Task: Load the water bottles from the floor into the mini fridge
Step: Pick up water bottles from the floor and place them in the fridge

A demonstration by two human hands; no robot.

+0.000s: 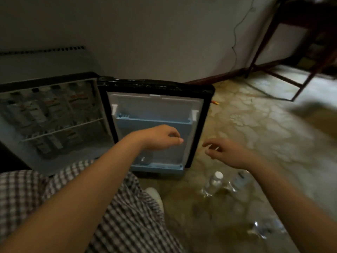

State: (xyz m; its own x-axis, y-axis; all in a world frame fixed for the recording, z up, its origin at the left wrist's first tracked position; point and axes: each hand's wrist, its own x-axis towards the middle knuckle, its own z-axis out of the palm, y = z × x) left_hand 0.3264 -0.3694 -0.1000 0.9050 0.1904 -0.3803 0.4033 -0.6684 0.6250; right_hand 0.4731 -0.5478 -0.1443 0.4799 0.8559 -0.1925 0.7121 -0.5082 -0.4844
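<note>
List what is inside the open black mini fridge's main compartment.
The black mini fridge holds plastic water bottles packed above the wire shelf and some below it. Blur and darkness hide their exact number.

Bottles inside the mini fridge blurred to smears, labels unreadable, near-right floor bottles smeared, far-right wooden furniture cut off by edge
</note>
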